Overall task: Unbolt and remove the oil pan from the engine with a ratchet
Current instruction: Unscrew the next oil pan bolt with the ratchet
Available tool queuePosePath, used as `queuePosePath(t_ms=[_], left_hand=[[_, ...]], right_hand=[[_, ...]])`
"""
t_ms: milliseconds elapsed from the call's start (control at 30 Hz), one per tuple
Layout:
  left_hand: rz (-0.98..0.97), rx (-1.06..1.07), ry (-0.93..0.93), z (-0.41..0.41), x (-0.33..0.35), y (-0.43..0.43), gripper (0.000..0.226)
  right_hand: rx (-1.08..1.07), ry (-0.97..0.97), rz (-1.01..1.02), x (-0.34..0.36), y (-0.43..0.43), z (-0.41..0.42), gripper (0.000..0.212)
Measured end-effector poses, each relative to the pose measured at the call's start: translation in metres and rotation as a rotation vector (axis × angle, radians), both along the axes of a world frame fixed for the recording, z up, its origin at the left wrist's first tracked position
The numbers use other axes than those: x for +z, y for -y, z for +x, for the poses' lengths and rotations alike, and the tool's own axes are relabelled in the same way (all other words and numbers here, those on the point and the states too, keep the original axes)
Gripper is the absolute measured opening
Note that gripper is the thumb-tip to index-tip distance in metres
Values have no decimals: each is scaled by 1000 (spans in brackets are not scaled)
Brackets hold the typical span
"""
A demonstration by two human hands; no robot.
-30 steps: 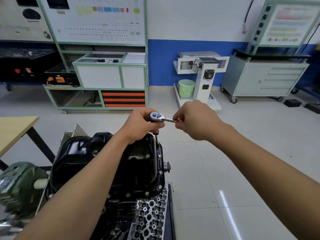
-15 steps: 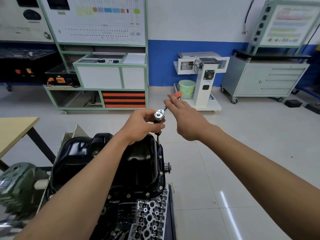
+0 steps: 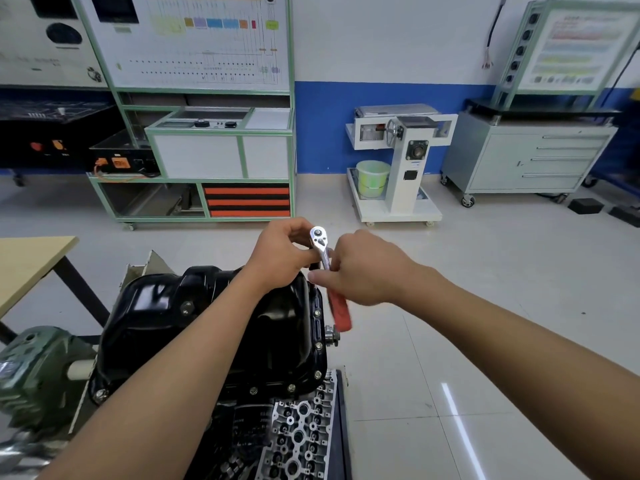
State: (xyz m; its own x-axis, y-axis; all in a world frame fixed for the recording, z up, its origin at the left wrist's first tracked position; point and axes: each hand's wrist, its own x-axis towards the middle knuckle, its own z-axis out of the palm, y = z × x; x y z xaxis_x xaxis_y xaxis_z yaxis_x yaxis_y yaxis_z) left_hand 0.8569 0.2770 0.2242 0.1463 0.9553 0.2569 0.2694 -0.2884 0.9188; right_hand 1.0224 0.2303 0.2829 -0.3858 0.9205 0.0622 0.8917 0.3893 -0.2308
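The black oil pan is sitting bottom-up on the engine, with flange bolts showing down its right edge, so it's not off yet. The ratchet is standing over the pan's far right corner, chrome head up top and the red grip angling down toward the camera beside the right flange. The left hand is wrapping around just under the ratchet head, fingers curled in. The right hand is clamping the handle about where the chrome shank meets the red grip, and the rest of the grip is sticking out below the palm. The two hands are sitting nearly touching. The left hand's fingers are covering the socket, so I can't see which bolt it's on, probably one at that corner. A green motor-looking unit is sitting off to the left.
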Motion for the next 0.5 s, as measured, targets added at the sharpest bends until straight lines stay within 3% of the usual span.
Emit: queuePosePath(t_ms=[100,267,467,500], left_hand=[[33,17,-30,-1,-1,0,24],[52,-22,-23,-3,-2,1,17],[6,-91,16,-3,2,1,23],[-12,-89,26,-3,2,1,24]], right_hand=[[40,-94,-102,-1,0,-5,57],[8,-60,-140,9,-9,4,52],[-67,279,258,17,-17,10,4],[-64,326,321,17,-19,9,5]])
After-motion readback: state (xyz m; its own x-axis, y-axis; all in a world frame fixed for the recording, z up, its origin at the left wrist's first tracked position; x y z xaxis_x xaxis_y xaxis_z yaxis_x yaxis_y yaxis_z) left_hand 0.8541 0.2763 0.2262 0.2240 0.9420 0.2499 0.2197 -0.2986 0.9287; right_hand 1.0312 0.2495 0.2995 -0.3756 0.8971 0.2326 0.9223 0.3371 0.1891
